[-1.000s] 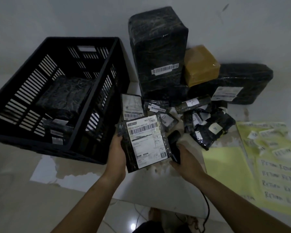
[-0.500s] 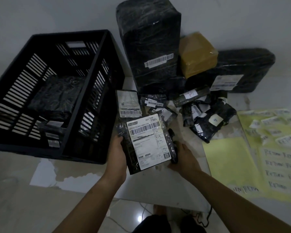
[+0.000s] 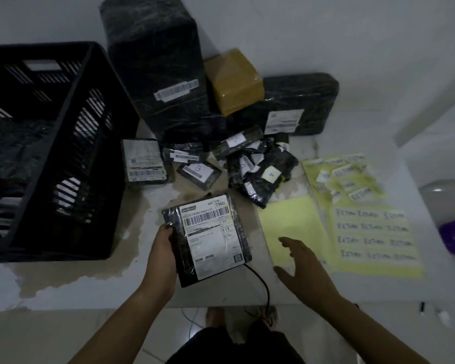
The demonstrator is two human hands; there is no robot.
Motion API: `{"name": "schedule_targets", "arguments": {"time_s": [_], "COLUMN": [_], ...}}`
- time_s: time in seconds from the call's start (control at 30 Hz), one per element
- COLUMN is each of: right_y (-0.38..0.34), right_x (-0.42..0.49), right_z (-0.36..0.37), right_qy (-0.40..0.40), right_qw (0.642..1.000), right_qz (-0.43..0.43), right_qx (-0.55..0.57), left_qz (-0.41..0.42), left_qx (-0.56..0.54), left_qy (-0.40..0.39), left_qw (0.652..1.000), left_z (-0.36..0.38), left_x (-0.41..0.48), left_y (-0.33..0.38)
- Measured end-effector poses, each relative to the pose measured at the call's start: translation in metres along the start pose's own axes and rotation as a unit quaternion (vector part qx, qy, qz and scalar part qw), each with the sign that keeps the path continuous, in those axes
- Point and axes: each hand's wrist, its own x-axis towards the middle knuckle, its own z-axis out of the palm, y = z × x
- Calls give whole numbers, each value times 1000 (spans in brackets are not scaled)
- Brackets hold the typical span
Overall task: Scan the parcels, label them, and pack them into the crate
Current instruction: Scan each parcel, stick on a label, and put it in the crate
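Your left hand (image 3: 163,249) grips a flat black parcel (image 3: 208,237) by its left edge, fingers curled round it, white shipping label facing up. Your right hand (image 3: 304,266) hovers empty just right of the parcel, fingers spread and relaxed, fingertips over a yellow label sheet (image 3: 292,222). The black crate (image 3: 90,143) sits left of your left fingers.

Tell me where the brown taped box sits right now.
In the head view the brown taped box is at the back of the table, between the tall black-wrapped parcel on its left and the flat black parcel on its right.
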Motion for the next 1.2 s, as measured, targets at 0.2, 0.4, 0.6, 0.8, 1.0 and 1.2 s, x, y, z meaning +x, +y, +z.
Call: {"name": "schedule_targets", "arguments": {"time_s": [0.2, 0.4, 0.6, 0.8, 1.0, 1.2], "right_y": [65, 94, 112, 118, 124, 129], "right_x": [-22, -12, 4, 5, 7, 5], "right_z": [-43, -51, -52, -54, -53, -50], "right_qy": [58, 7, -12, 4, 13, 8], "right_qw": [996, 994, 986, 982, 980, 977], "right_qz": [54, 4, -40, -83, -80, -79], "right_qx": [-31, -105, -163, -170, -181, -196], "left_qz": [-36, -23, -26, -19, -17, -22], "left_qx": [-12, 0, -27, -29, -32, -41], "left_qy": [-19, 0, 16, 26, 24, 24], "left_qw": [999, 1000, 999, 999, 999, 999], "left_z": [43, 75, 90, 88, 93, 97], "left_x": [-22, -35, -42, -45, -45, -47], "left_y": [-22, -37, -44, -46, -42, -41]}}
